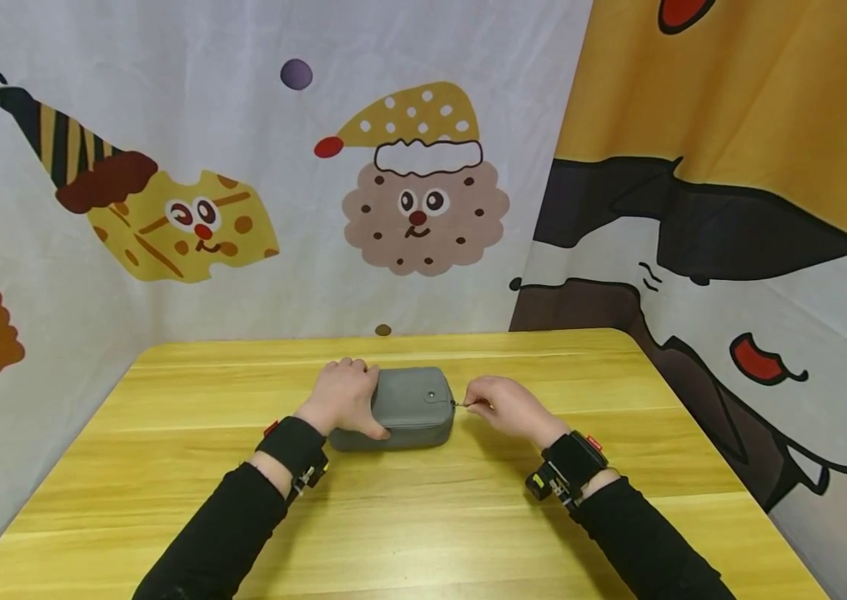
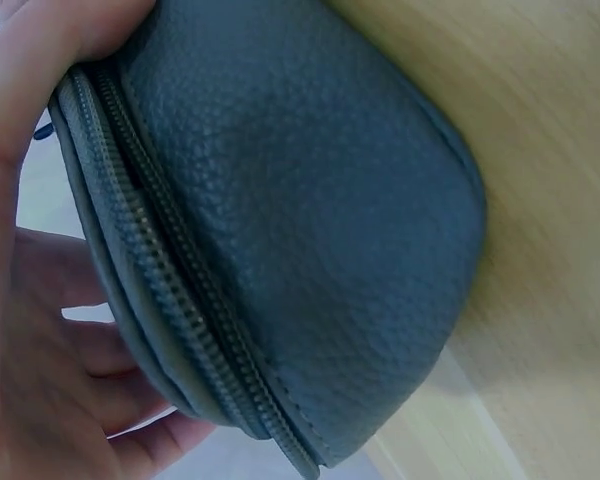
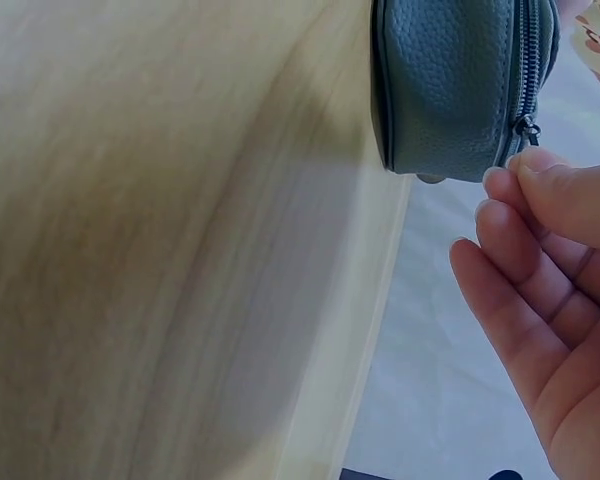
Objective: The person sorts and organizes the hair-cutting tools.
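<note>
A grey leather-like zip pouch (image 1: 410, 398) lies on the wooden table in the head view, with a small snap stud (image 1: 431, 395) on its top near the right end. My left hand (image 1: 344, 397) grips its left end, thumb on the near side and fingers over the far side. In the left wrist view two rows of zipper teeth (image 2: 170, 270) stand apart along the edge. At the pouch's right end, my right hand (image 1: 508, 407) pinches the zipper pull between thumb and forefinger. The right wrist view shows the zipper slider (image 3: 527, 127) just beyond those fingertips.
The pouch sits toward the far half of the yellow wooden table (image 1: 423, 533). Behind the table's back edge hangs a white curtain (image 1: 228, 100) with cartoon food prints. A yellow cartoon curtain (image 1: 731, 108) hangs on the right.
</note>
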